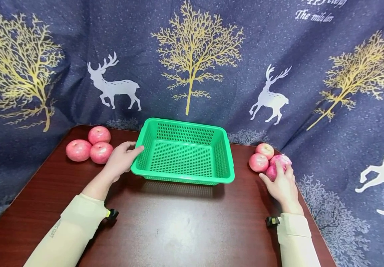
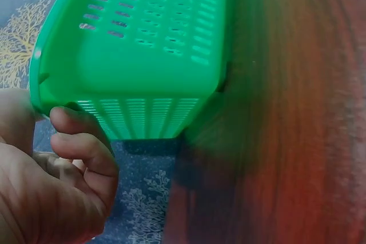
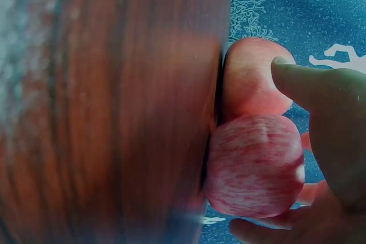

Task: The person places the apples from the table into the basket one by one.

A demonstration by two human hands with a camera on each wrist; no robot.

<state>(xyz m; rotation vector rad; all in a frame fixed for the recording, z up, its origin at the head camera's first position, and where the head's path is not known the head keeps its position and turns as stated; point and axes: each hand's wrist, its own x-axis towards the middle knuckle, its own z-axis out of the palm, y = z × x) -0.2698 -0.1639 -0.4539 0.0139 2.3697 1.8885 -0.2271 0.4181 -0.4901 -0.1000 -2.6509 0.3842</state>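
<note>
A green perforated plastic basket (image 1: 182,178) sits on the table, its open top tilted toward me. My left hand (image 1: 122,159) grips its left rim, thumb over the edge and curled fingers underneath, as the left wrist view shows. At the right, my right hand (image 1: 282,185) reaches over a striped red apple (image 3: 254,164), its fingers spread along the far side. The thumb stands apart from that apple, in front of a paler apple (image 3: 254,78) in the right wrist view. Whether the fingers press the striped apple I cannot tell. Another apple (image 1: 265,151) lies behind.
Beside the left hand, three red apples (image 1: 78,150) lie grouped on the brown wooden table (image 1: 178,222). A dark blue cloth (image 1: 212,100) with trees and deer hangs behind the table's back edge. The right-hand apples lie near the table's right edge.
</note>
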